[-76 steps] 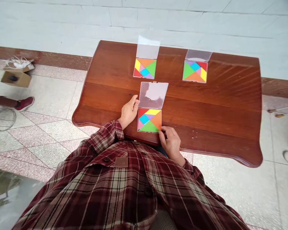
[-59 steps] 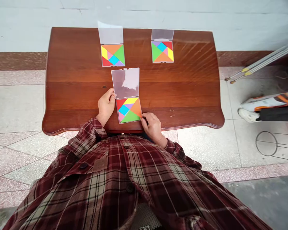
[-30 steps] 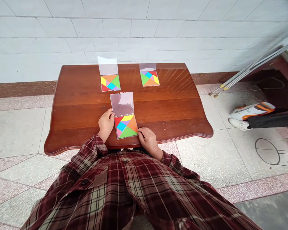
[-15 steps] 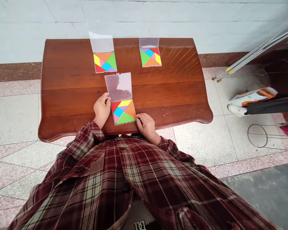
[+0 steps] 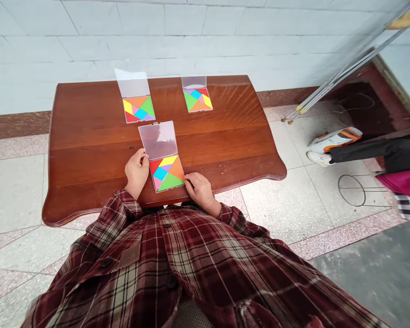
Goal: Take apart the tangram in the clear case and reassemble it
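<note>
Only the view had shifted: the clear plastic case of coloured tangram pieces (image 5: 166, 173) stayed centre-frame on the brown wooden table (image 5: 89, 136), left hand (image 5: 136, 171) loosely curled against its edge, right hand (image 5: 198, 189) pinching its corner.

You face a white tiled wall (image 5: 225, 36) with a reddish-brown skirting strip (image 5: 17, 125). Before you stands a glossy brown wooden table (image 5: 89, 136) on a pale speckled stone-tile floor (image 5: 287, 209) with pink bands.
</note>
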{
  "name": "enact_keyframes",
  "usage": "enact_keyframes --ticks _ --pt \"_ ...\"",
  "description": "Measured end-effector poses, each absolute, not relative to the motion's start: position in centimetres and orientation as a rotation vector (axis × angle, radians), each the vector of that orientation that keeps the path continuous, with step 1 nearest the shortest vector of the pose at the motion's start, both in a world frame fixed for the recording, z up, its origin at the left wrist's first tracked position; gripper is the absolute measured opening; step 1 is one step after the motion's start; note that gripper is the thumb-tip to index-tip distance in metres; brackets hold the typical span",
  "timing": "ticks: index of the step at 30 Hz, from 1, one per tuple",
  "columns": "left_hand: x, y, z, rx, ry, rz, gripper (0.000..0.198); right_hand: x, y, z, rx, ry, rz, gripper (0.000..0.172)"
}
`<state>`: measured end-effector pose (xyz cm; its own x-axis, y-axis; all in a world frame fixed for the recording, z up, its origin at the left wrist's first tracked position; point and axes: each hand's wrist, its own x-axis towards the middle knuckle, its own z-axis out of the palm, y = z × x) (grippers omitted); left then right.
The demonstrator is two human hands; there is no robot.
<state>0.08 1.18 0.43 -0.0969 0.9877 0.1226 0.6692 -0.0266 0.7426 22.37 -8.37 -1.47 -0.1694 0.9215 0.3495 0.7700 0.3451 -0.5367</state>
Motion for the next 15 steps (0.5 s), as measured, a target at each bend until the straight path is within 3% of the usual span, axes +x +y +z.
enact_keyframes --ticks 15 --pt "-0.09 1.20 0.46 1.745 1.773 0.959 0.022 22.23 -8.17 -1.45 -1.491 -1.990 0.332 0.023"
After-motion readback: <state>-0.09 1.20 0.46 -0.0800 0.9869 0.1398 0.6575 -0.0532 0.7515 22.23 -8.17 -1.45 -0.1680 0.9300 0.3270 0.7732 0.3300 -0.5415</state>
